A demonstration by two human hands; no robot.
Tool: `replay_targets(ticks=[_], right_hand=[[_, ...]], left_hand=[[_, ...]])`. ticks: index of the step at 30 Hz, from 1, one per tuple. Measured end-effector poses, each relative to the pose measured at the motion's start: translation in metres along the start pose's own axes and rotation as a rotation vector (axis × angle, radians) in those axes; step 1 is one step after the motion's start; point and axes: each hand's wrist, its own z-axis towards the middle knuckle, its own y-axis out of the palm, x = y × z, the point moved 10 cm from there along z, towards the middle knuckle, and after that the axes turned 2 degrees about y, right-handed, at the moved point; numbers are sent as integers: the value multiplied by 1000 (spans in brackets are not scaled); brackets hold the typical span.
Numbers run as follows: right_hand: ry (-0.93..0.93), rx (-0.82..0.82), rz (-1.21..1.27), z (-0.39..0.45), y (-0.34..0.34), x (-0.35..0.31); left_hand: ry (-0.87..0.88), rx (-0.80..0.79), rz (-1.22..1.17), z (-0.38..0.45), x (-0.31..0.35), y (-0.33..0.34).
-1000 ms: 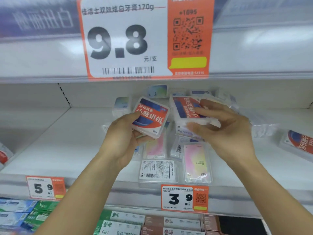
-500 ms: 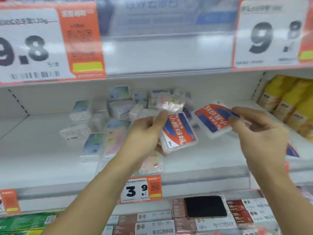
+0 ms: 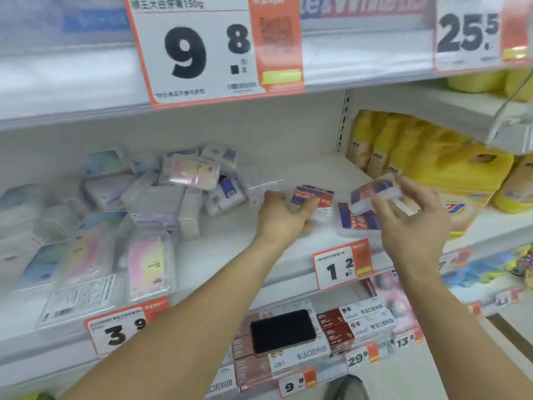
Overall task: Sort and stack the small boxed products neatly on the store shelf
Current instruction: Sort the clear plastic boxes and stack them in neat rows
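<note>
Fingers of the left hand (image 3: 284, 210) and right hand (image 3: 409, 217) each grasp a red-blue box (image 3: 313, 197), at right-centre of the shelf (image 3: 230, 255); placing is underway, next squaring them onto the lying box (image 3: 357, 222).

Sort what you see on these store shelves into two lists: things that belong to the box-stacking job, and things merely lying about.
Belongs to the job:
- red-and-blue small box in left hand
- red-and-blue small box in right hand
- red-and-blue small box lying on the shelf
- jumbled pastel clear-plastic packs

Lying about:
- black phone
- yellow bottles
- orange price tags
</note>
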Motion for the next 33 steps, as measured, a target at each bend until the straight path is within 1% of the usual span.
replay_targets(ticks=[2, 3, 4, 6, 8, 10, 12, 14, 15, 16, 18, 19, 21, 23, 26, 28, 30, 31, 33], right_hand=[[-50, 32, 23, 2, -1, -2], [-88, 36, 8, 2, 0, -6], [-141, 37, -32, 3, 2, -11], [-273, 32, -154, 3, 10, -21], [-354, 9, -236, 2, 23, -32], [-405, -18, -254, -2, 37, -45], [-476, -32, -199, -13, 51, -68], [-541, -66, -145, -28, 70, -91], [-559, -106, -135, -35, 85, -99], [-562, -160, -127, -41, 102, -103], [-493, -318, -131, -47, 142, -102], [-435, -413, -172, -50, 164, -95], [-344, -553, -371, -53, 203, -77], [-312, -616, -575, -52, 226, -62], [-256, -695, -743, -49, 246, -44], [-164, -737, -745, -45, 252, -31], [-107, -738, -694, -41, 253, -28], [-101, -728, -667, -39, 251, -29], [-96, -682, -608, -36, 244, -35]], left_hand=[[113, -35, 428, -1, 6, 4], [155, -47, 587, -1, 7, 5], [172, -61, 694, -1, 6, 4], [198, -66, 813, -6, 8, -4], [262, -12, 895, -9, 19, -21], [362, 86, 943, -11, 37, -47], [412, 170, 986, -6, 49, -78], [383, 213, 1075, 5, 50, -110], [335, 197, 1115, 11, 45, -124], [275, 159, 1146, 15, 37, -136], [169, 40, 1215, 20, 16, -152], [152, -15, 1244, 20, 8, -156], [172, -84, 1246, 16, 0, -165], [218, -106, 1204, 12, 1, -175], [252, -113, 1157, 10, 3, -193], [248, -82, 1058, 12, 6, -207], [218, 8, 922, 17, 8, -226], [203, 47, 910, 21, 8, -234], [135, 55, 987, 24, -1, -245]])
